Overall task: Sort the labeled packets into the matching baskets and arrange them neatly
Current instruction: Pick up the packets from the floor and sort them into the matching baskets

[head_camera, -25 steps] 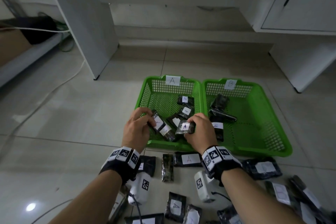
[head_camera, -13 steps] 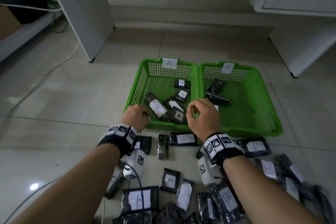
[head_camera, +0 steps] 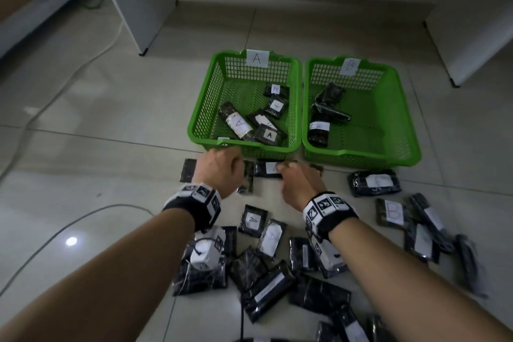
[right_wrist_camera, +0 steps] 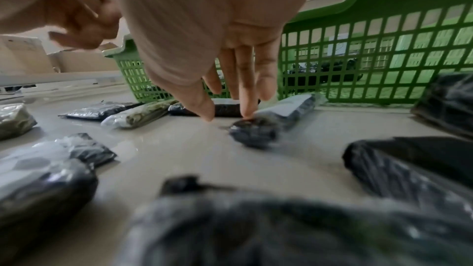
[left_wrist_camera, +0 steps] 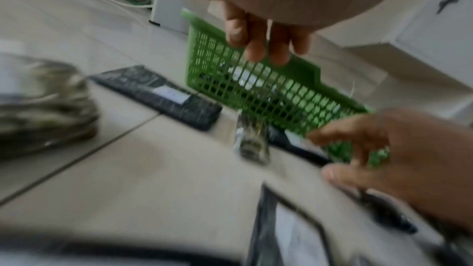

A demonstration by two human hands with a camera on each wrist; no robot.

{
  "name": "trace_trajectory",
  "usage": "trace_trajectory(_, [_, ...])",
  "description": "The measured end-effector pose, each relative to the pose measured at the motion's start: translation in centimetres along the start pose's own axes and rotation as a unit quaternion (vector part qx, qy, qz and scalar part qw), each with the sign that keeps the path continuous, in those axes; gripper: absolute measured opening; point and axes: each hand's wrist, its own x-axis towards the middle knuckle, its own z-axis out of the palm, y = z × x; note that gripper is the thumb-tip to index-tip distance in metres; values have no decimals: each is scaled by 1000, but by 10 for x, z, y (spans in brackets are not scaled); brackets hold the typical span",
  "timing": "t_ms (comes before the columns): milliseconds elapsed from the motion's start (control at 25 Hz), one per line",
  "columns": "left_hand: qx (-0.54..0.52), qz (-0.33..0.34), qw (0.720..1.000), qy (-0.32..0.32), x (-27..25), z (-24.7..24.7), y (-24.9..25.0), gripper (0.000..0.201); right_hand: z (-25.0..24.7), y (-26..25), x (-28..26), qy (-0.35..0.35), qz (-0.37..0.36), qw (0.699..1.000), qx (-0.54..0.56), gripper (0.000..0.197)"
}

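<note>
So far only a small share of the sorting looks done: basket A [head_camera: 204, 108] holds 5 black packets with labels showing A, lying at loose angles rather than neatly, and basket B [head_camera: 402, 108] holds about 3, one with a B label. Many more packets lie scattered on the tiled floor [head_camera: 111, 119] in front of both baskets, some marked A, some B, some face down or blurred. The left hand [head_camera: 222, 172] hangs just in front of basket A with fingers loosely curled, holding nothing. The right hand [head_camera: 298, 183] reaches down with fingers extended, fingertips [right_wrist_camera: 247, 111] touching a packet [right_wrist_camera: 279, 116] beside an A-labeled packet [head_camera: 270, 168]; no grasp is closed yet.
</note>
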Motion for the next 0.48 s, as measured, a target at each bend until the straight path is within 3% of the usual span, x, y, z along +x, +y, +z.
trace_trajectory(120, [122,-89,976,-156,-23,22,-3,29,6,-2,0,10,3,1000,-25,21])
trace_trajectory(200, [151,-144,956,-206,-20,32,-2,51,7,2,1,16,20,1000,3,26])
trace_trajectory(320, [176,-168,944,-223,-5,38,5,62,5,10,-3,15,15,999,34,34])
trace_trajectory(480, [160,-145,954,-205,-16,28,14,33,-2,18,-23,59,-24,996,64,42])
